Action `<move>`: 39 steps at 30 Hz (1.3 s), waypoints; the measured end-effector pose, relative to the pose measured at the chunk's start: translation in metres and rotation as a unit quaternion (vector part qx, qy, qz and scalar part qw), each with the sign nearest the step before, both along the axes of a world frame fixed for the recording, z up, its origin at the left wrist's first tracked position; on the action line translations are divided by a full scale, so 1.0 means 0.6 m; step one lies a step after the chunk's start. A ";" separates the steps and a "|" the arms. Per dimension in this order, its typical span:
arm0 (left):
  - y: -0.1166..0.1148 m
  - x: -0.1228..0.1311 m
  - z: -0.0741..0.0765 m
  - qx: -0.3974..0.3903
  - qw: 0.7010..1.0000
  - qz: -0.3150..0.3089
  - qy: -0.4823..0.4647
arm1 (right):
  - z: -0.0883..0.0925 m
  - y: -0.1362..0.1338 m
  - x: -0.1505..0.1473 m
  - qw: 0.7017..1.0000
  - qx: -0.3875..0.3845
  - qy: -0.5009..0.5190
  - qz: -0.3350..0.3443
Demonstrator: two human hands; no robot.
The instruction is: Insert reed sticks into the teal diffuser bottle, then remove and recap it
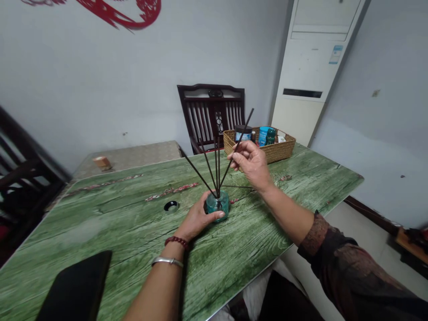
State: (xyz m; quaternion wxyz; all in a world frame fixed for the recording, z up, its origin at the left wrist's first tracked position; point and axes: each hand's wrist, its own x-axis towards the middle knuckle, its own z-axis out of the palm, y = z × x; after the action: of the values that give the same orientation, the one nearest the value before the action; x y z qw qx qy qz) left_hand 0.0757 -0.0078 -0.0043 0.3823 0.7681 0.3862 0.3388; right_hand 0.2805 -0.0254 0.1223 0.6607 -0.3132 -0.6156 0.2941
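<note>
a green wood-print table (140, 236) fills the lower frame by a white wall (100, 80); the left hand (197, 218) grips a teal glass bottle (217, 206) at centre, while the right hand (250, 162) pinches a dark reed (245, 125), its length slanting toward the upper right.

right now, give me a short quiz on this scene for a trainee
1. True or false: the left hand is touching the teal glass jar.
2. Which hand pinches a dark reed?
3. What woven container stands at the far edge of the green wood-grain table?

Key: 1. True. 2. The right hand. 3. A wicker basket.
</note>
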 end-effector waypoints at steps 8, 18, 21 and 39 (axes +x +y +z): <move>0.004 0.000 -0.004 0.019 1.000 0.000 -0.020 | -0.052 0.028 -0.034 0.996 -0.051 -0.075 0.005; 0.000 0.001 -0.001 -0.002 1.000 -0.010 -0.010 | -0.092 0.005 0.057 0.900 0.004 -0.374 -0.223; 0.000 0.001 0.000 0.004 1.000 0.001 0.001 | -0.133 0.033 0.095 0.821 -0.089 -0.499 -0.261; 0.001 0.000 -0.001 0.010 1.000 0.002 0.006 | -0.135 0.056 0.118 0.873 -0.081 -0.397 -0.270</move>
State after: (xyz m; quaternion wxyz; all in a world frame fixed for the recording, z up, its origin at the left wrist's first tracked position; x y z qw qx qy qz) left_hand 0.0757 -0.0074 -0.0048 0.3716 0.7730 0.3872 0.3384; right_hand 0.3514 0.0081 0.0416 0.3863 -0.6105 -0.6914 0.0041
